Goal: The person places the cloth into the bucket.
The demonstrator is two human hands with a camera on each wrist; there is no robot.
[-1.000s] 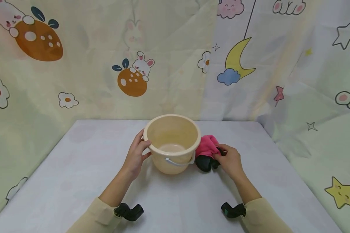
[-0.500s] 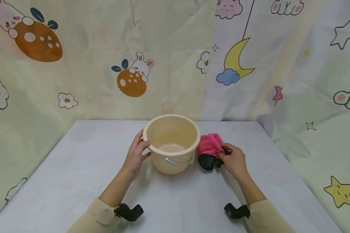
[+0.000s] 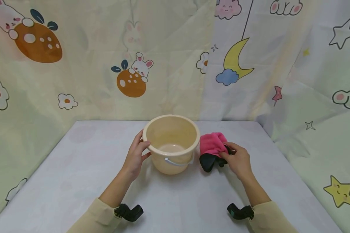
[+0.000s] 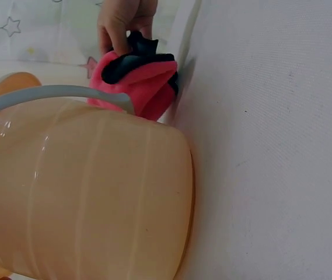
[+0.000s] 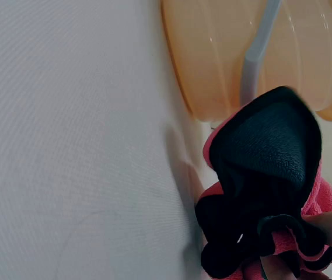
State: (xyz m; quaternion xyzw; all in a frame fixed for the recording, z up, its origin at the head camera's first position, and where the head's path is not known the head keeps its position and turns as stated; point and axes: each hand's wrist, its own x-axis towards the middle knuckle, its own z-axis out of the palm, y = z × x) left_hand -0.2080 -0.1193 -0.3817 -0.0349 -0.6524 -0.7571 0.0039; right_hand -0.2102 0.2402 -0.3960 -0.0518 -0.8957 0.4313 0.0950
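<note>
A cream plastic bucket stands upright on the table, its pale handle hanging down the near side. My left hand holds the bucket at its left side, thumb over the rim and fingers along the outer wall. To the right of the bucket, my right hand pinches the edge of a soft pink fleece item with black parts; its exact kind cannot be told. A smooth black panel of it faces the right wrist view. In the left wrist view, the bucket wall partly hides the pink item.
A white cloth covers the table. Behind it hangs a curtain printed with cartoon rabbits, flowers and a moon. A black device sits at the left wrist, and another at the right wrist.
My right hand has moved a little to the right with the pink-and-black fleece item, widening its distance from the bucket. The left hand and bucket stay in place.
</note>
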